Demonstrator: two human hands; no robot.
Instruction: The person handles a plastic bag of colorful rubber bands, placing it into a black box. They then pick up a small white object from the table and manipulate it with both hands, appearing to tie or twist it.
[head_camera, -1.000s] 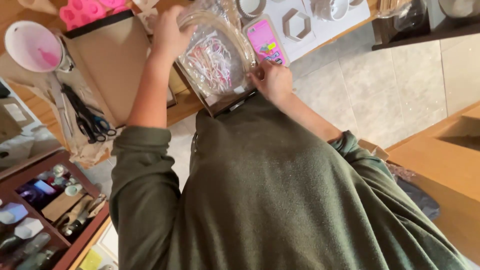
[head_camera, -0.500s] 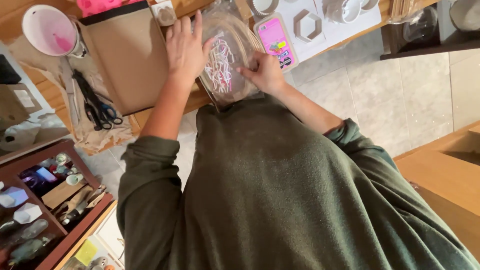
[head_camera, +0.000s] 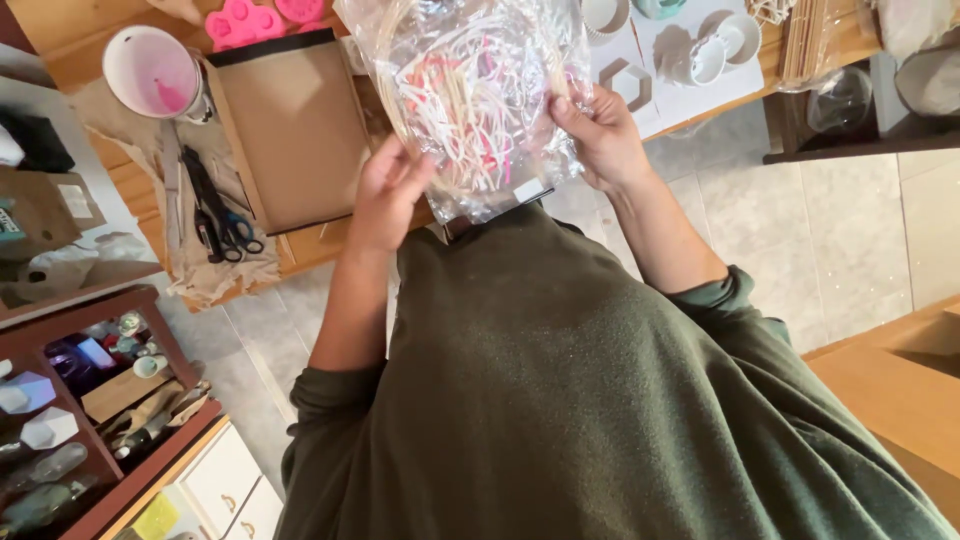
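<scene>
Both of my hands hold up a clear plastic bag (head_camera: 478, 100) stuffed with thin white, pink and tan strips. My left hand (head_camera: 388, 192) grips the bag's lower left edge, fingers curled into the plastic. At the bag's right side, my right hand (head_camera: 598, 135) pinches it with the thumb on the front. The bag hangs above the wooden table's edge (head_camera: 310, 250), close to my chest in a green sweater.
On the table lie a shallow brown cardboard box (head_camera: 295, 135), black scissors (head_camera: 215, 210), a white cup stained pink (head_camera: 155, 72), a pink paw-shaped mould (head_camera: 255, 18) and white hexagon moulds (head_camera: 628, 85). A dark shelf with small bottles (head_camera: 90, 400) stands at lower left over a tiled floor.
The bag has come up off the table toward me. My left hand moved from lying on top of it to gripping its lower left edge; my right hand stayed on its right side.
</scene>
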